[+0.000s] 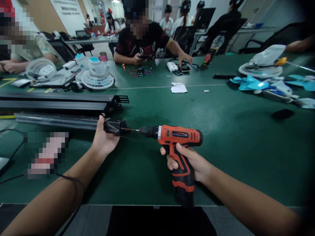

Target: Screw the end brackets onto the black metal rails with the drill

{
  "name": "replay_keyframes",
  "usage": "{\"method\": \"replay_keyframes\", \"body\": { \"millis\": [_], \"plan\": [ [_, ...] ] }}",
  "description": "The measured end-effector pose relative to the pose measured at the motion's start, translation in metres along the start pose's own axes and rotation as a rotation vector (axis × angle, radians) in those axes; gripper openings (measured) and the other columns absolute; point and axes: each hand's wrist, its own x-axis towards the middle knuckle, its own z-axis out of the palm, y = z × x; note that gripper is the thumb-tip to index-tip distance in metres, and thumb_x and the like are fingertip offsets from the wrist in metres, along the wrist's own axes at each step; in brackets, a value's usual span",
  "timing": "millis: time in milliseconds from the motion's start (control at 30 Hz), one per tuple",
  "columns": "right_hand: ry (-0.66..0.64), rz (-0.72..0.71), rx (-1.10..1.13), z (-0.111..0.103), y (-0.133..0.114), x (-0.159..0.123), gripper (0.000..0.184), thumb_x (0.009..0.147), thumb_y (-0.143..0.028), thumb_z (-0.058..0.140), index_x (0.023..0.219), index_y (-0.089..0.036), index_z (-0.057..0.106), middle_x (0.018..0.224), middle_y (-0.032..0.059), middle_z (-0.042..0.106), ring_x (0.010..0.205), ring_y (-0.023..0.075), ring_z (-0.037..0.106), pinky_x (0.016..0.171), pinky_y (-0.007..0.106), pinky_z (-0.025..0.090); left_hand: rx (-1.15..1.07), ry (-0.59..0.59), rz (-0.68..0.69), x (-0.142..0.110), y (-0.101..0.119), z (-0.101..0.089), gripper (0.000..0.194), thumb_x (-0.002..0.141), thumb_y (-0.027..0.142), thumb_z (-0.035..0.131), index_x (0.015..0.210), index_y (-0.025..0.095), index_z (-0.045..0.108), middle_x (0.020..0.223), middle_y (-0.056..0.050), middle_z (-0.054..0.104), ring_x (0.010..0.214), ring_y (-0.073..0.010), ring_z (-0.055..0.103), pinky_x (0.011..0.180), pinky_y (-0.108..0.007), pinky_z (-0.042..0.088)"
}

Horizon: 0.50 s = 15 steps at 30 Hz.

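Bit best kept square to bar.
Left hand grips bar, right hand drill, fingers clamped; desk's near half.

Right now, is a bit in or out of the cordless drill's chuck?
In: a thin bit juts from the chuck of the cordless drill, pointing toward the dark bar.

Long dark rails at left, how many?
3 visible: one rail in the left hand, a second rail just beyond, a third rail farthest. More may be hidden.
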Motion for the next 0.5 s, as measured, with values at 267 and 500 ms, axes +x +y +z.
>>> {"method": "replay_keyframes", "body": {
  "millis": [267, 500],
  "plan": [
    [-0.014, 0.041, 0.021, -0.002, 0.001, 0.0, 0.049, 0.095, -0.062, 0.073, 0.105, -0.013, 0.072, 0.061, -0.0008, 0.063, 0.057, 0.0114, 0.06, 0.061, 0.023, 0.051, 0.026, 0.027, 0.0, -0.013, 0.004, 0.008, 0.041, 0.105, 0.056, 0.051, 0.101, 0.021, 0.071, 0.095, -0.007, 0.08, 0.097, -0.0248, 0.076, 0.098, -0.04, 0.06],
    [-0.024, 0.038, 0.042, -0.001, 0.0, 0.0, 0.05, 0.095, -0.062, 0.073, 0.102, -0.012, 0.073, 0.061, -0.001, 0.063, 0.058, 0.01, 0.06, 0.064, 0.021, 0.054, 0.026, -0.001, 0.003, -0.016, 0.005, 0.008, 0.037, 0.105, 0.055, 0.053, 0.098, 0.023, 0.071, 0.093, -0.004, 0.079, 0.109, -0.0258, 0.073, 0.104, -0.041, 0.055]
  ]
}}
